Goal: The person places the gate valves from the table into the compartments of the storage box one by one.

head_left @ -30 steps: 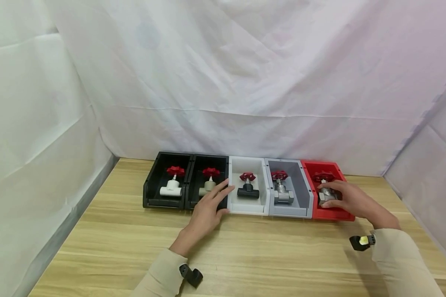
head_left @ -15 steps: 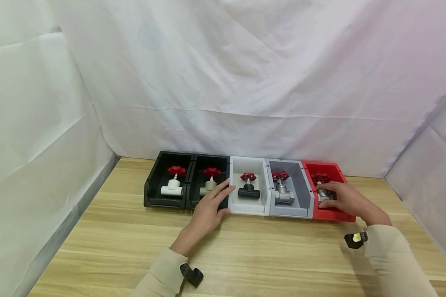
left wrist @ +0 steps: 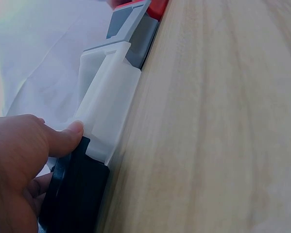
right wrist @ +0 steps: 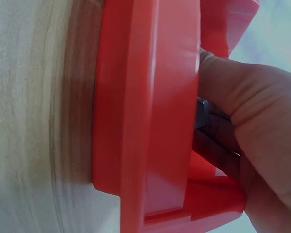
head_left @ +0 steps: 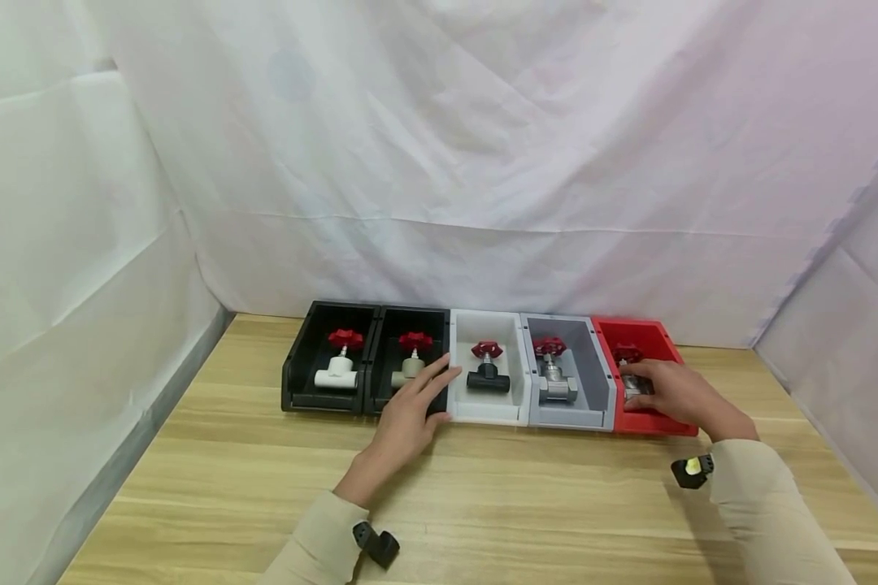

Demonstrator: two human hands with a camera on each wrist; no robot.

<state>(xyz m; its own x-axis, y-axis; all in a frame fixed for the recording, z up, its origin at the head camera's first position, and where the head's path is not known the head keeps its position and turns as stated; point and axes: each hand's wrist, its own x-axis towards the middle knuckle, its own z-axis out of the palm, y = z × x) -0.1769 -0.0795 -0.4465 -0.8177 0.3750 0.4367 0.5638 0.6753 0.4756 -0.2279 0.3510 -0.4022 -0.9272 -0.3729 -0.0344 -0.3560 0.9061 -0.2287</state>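
Observation:
In the head view, my right hand [head_left: 680, 396] reaches into the red bin [head_left: 651, 422] at the row's right end. Its fingers and thumb grip a metal gate valve [head_left: 632, 392] with a red handwheel. In the right wrist view, the red front wall [right wrist: 172, 107] hides most of the valve, leaving a bit of grey metal between thumb and fingers. My left hand [head_left: 406, 417] rests, fingers extended, where the second black bin [head_left: 380, 357] meets the white bin [head_left: 486, 418]. Its thumb lies on the front rim in the left wrist view.
Other valves with red handwheels sit one per bin: white [head_left: 338, 373], beige [head_left: 407, 371], black [head_left: 488, 378] and metal [head_left: 556, 383], the last in a grey bin [head_left: 574, 419]. A white curtain [head_left: 483, 244] hangs behind the wooden table [head_left: 512, 504].
My right hand and the metal valve have shifted slightly left and lower inside the red bin. The left hand has stayed in place.

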